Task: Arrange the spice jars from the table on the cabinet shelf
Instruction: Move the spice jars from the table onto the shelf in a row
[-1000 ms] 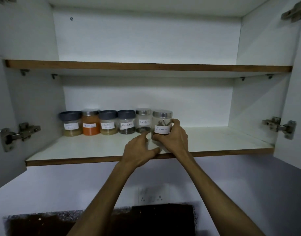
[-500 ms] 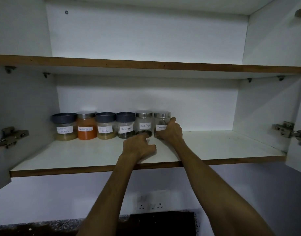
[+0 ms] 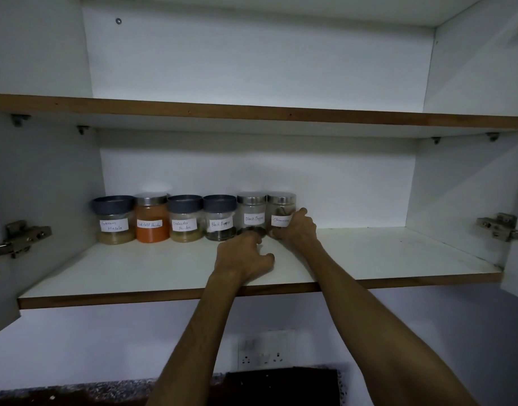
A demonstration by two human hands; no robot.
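Cinnamon jar (image 3: 281, 213) stands upright, right hand (image 3: 298, 231) gripping.

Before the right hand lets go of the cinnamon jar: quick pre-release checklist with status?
1. Cinnamon jar upright at the row's right end: ok.
2. Base fully down on the lower shelf: cannot tell, right hand hides it.
3. Right grip on the jar: ok, fingers curled round it.
4. Label facing forward: ok.
5. Left hand clear of the steel-lidded black pepper jar: not ok, fingertips at its base.
6. Free shelf to the right for withdrawal: ok.
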